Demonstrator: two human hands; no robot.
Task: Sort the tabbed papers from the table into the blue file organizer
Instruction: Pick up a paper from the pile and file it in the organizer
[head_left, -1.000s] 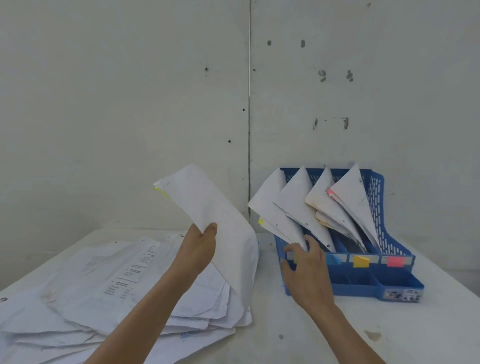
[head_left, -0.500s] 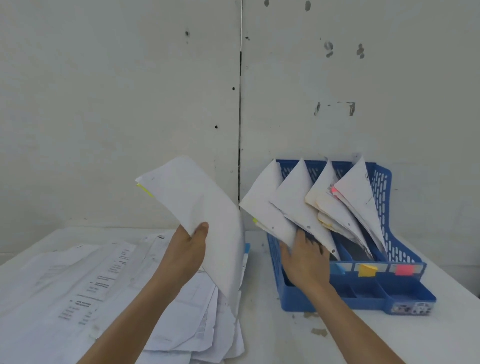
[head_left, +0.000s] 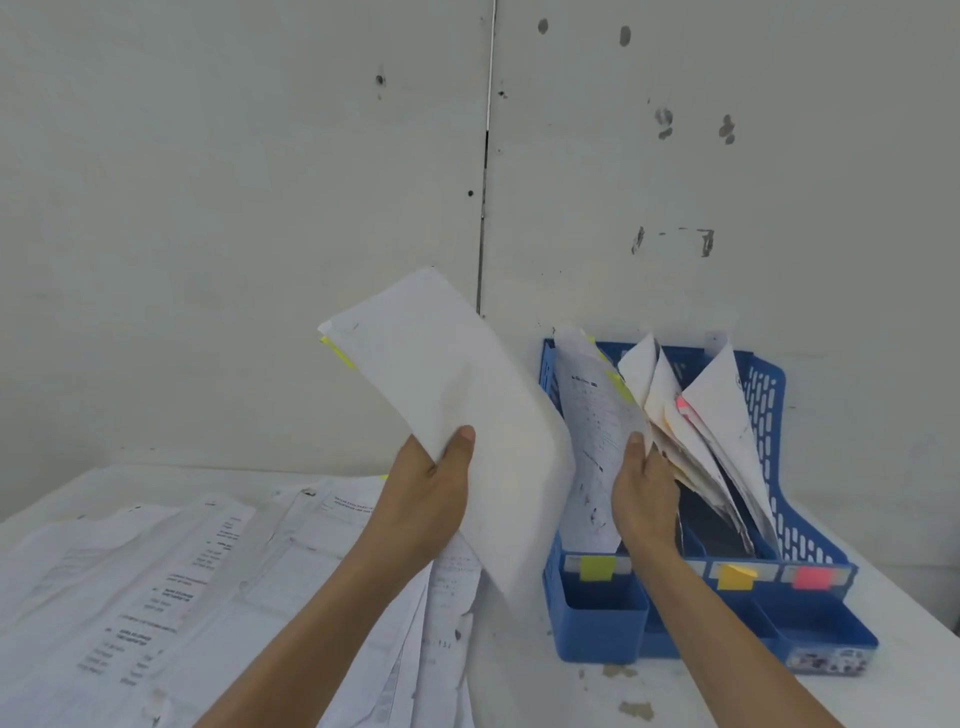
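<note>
Left hand (head_left: 426, 499) grips yellow-tabbed paper (head_left: 457, 395) aloft; right hand (head_left: 644, 493) pinches filed sheets (head_left: 592, 415) in blue organizer (head_left: 597, 618).

My left hand (head_left: 431, 499) is holding up a white paper (head_left: 457, 395); my right hand (head_left: 644, 493) is gripping papers (head_left: 597, 415) in the blue file organizer (head_left: 602, 613).

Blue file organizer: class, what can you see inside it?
Filed papers stand leaning in the blue file organizer, one bearing a pink tab; the right hand grips the front ones. The slot floors and the sheets' lower edges are hidden behind paper and hand.
</note>
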